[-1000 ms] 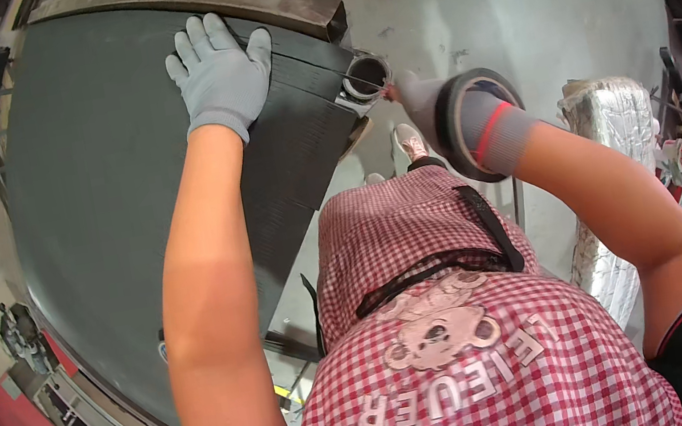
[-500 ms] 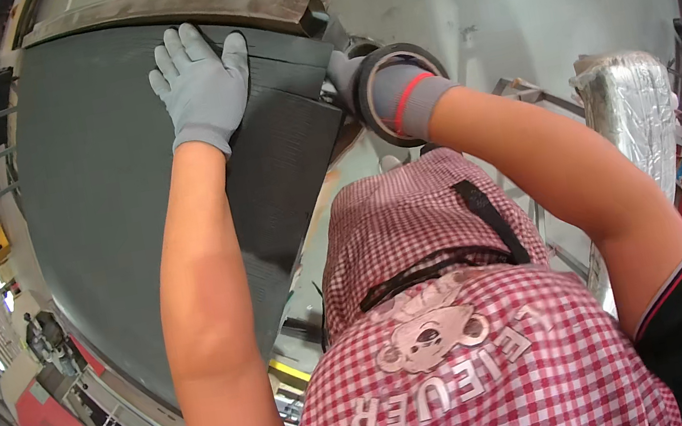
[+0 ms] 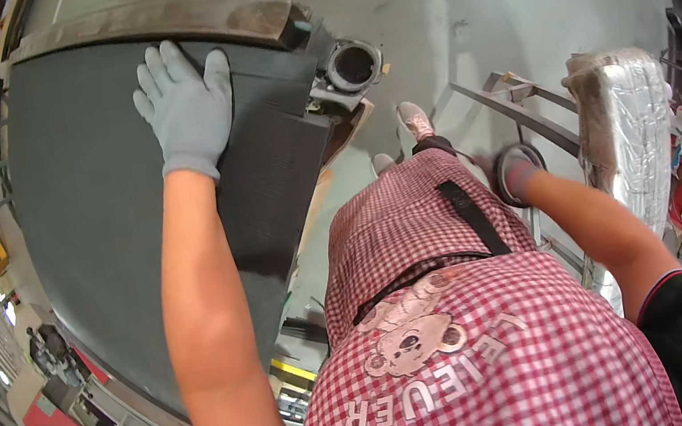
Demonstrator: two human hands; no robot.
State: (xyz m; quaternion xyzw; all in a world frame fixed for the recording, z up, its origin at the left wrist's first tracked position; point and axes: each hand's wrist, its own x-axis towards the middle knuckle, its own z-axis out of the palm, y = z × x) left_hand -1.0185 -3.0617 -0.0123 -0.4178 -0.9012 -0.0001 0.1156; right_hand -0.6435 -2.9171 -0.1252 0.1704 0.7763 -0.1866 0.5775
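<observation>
My left hand (image 3: 192, 116), in a light grey glove, lies flat with its fingers spread on a large dark grey sheet-covered panel (image 3: 101, 181). Its fingertips reach close to the panel's far edge. Strips of the same dark material overlap at the panel's right end. My right hand (image 3: 520, 168), also gloved, hangs low beside the apron, apart from the panel. A black ring that looks like a tape roll (image 3: 502, 181) encircles this hand. The right fingers are hidden, so their grip does not show.
A brown metal beam (image 3: 173, 15) runs along the panel's far edge. At its right corner stands a round metal tube end (image 3: 354, 64). Further right are a metal frame (image 3: 523, 112) and a silver foil-wrapped bundle (image 3: 622, 121). My shoe (image 3: 414, 119) shows on the grey floor.
My right hand, with the black ring around it, has moved from the panel's right corner down and right to beside the apron. The left hand stays flat on the panel.
</observation>
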